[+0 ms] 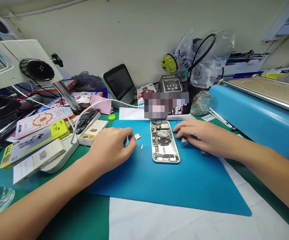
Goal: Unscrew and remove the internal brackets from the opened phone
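An opened phone [164, 141], its inner boards and a round coil showing, lies upright on a blue mat [146, 180] between my hands. Left of it, my left hand [113, 143] is curled, thumb and index fingertips close together beside a small metal part [137, 136]. Whether anything sits in that pinch is too small to tell. Another tiny silver piece [142, 146] lies nearer the phone. My right hand [196, 135] rests right of the phone, fingers stretched forward over a grey metallic cylinder [184, 141], partly hidden under them. A second grey end [204, 153] shows below the palm.
Boxes [38, 138], a white cable [94, 106] and another phone body [87, 120] crowd the left, under a microscope arm [32, 63]. Behind stand a small screen device [119, 83] and a glass jar [201, 102]. A blue machine [254, 120] borders the right.
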